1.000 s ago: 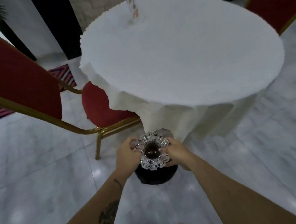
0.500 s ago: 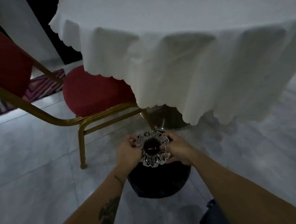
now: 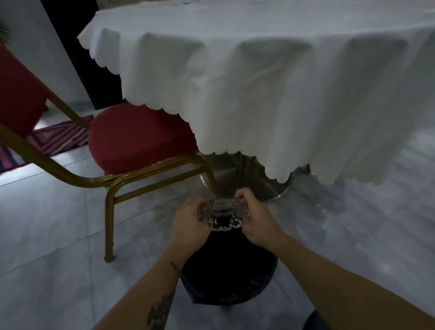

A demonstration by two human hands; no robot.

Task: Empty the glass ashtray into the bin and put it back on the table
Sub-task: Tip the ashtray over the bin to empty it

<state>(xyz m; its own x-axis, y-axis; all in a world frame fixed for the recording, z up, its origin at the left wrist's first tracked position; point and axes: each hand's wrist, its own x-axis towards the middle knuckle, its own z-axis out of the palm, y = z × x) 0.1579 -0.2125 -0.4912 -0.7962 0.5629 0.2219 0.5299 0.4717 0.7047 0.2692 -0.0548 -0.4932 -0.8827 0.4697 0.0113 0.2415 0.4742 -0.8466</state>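
The cut-glass ashtray [image 3: 223, 215] is held between both hands, just above the far rim of a round black bin [image 3: 230, 277] on the floor. It is tipped forward, away from me, so I see it nearly edge-on. My left hand [image 3: 189, 224] grips its left edge and my right hand [image 3: 258, 220] grips its right edge. The inside of the bin is dark and I cannot make out its contents. The round table [image 3: 280, 27], covered by a white scalloped cloth, stands right behind the bin.
A red-cushioned chair [image 3: 139, 136] with a gold metal frame stands to the left, its front leg close to the ashtray. The table's shiny metal base [image 3: 250, 178] sits just beyond the bin. A striped rug [image 3: 46, 141] lies at the far left on the grey tiled floor.
The camera has dropped lower, close to the floor. The ashtray, seen from above before, has tilted forward over the bin, still held by both hands.
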